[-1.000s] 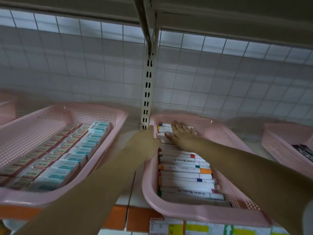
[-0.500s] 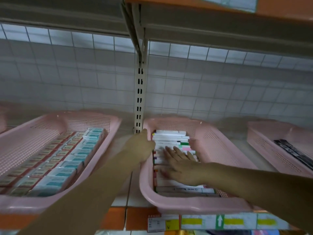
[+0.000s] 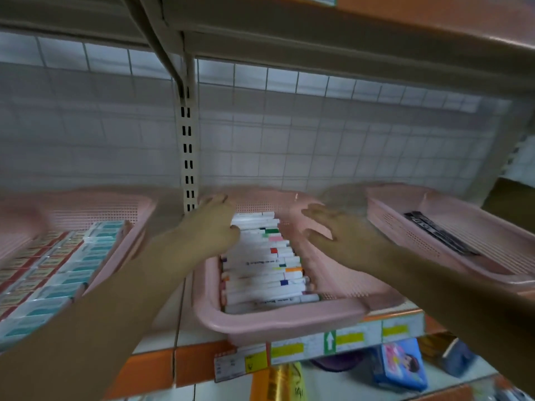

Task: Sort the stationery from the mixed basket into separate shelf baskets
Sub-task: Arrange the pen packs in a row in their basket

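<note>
Presently left hand (image 3: 214, 227) and right hand (image 3: 338, 233), both spread and empty, flank the white markers (image 3: 260, 261) packed flat in the middle pink basket (image 3: 278, 322) on the shelf, probably squaring the row.

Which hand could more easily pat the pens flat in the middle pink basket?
Probably the left hand: its fingers already touch the far pens in the middle basket. The right hand hovers open over the basket's bare right side, off the pens.
</note>
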Action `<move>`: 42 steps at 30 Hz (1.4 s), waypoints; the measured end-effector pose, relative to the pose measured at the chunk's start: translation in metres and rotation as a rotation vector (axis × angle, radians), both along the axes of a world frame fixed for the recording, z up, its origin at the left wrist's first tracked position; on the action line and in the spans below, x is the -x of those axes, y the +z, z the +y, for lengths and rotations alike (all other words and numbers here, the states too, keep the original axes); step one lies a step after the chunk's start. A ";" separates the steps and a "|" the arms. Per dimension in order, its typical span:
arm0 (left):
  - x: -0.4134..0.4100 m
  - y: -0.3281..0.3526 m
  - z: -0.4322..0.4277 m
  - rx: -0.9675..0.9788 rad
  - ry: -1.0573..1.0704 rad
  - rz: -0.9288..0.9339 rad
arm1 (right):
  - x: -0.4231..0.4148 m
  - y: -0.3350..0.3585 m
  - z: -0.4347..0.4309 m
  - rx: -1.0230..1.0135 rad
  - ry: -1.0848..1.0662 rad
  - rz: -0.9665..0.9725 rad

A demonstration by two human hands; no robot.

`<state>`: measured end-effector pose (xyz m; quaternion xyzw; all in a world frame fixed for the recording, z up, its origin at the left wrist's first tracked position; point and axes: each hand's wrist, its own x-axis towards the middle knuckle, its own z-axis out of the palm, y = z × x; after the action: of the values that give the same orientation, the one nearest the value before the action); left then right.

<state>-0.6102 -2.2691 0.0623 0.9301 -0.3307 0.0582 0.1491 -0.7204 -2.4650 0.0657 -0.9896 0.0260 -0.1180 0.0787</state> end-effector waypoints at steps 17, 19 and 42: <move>0.150 0.036 -0.191 0.252 -0.430 -0.192 | 0.139 0.010 -0.168 -0.078 -0.273 -0.343; 0.167 0.031 -0.219 0.244 -0.419 -0.158 | 0.159 0.010 -0.196 -0.086 -0.279 -0.307; 0.131 -0.014 -0.352 0.018 -0.223 0.018 | 0.104 -0.010 -0.396 -0.199 -0.496 0.114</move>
<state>-0.7414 -2.6208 0.0482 0.8866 -0.4304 0.0358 0.1658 -0.8245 -2.8615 0.0556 -0.9454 0.2834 -0.0744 0.1428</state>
